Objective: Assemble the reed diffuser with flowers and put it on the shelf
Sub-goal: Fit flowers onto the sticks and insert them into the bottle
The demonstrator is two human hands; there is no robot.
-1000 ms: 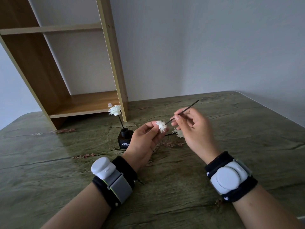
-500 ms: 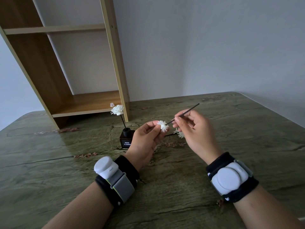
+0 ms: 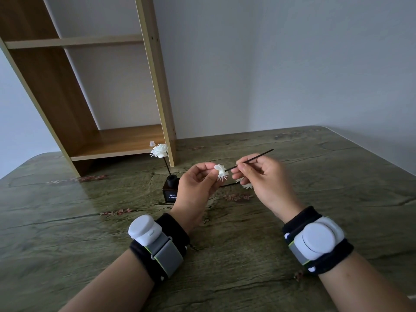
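My left hand (image 3: 195, 188) pinches a small white flower head (image 3: 221, 171) above the table. My right hand (image 3: 263, 176) holds a thin black reed stick (image 3: 254, 158) whose near tip meets the flower's back. A dark diffuser bottle (image 3: 170, 192) with a white label stands on the table just left of my left hand. One black reed with a white flower (image 3: 159, 151) on top stands in its neck. Another white flower (image 3: 247, 185) lies on the table, mostly hidden behind my right hand.
An open wooden shelf unit (image 3: 117, 145) stands at the back left of the green stone-patterned table (image 3: 315, 176). A small white stopper (image 3: 152, 143) rests on its lowest board. Small dried pinkish sprigs (image 3: 117, 212) lie scattered on the table. A grey wall stands behind.
The view has tilted up slightly. Both hands stay close together, and the reed's tip has stayed at the flower's back while the stick's far end dips a little.
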